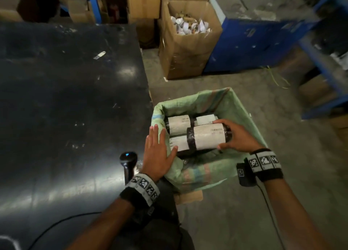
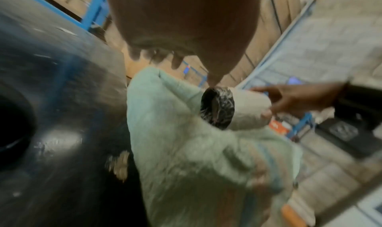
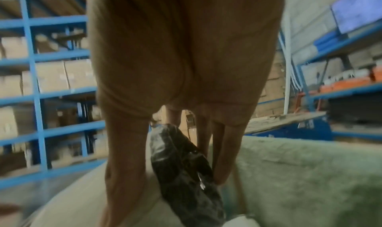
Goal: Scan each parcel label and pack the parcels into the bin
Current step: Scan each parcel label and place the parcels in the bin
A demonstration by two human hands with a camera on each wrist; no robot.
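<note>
The bin (image 1: 243, 114), lined with a green woven sack (image 2: 186, 148), stands on the floor right of the table. Inside lie three black-wrapped cylindrical parcels with white labels (image 1: 178, 123) (image 1: 205, 118) (image 1: 178, 142). A fourth parcel (image 1: 207, 136) lies across the top of them. My right hand (image 1: 237, 136) grips its right end, thumb on the near side and fingers over the far side; the right wrist view shows the black end (image 3: 181, 173) between them. My left hand (image 1: 156, 151) is flat with straight fingers over the bin's left rim, its thumb close to the parcel's left end (image 2: 217, 109).
A handheld scanner (image 1: 128, 161) with a blue light stands on the black table (image 1: 66, 99) beside my left wrist. A cardboard box of paper scraps (image 1: 188, 38) and a blue cabinet (image 1: 254, 42) stand beyond the bin. Blue shelving (image 1: 320, 70) is at the right.
</note>
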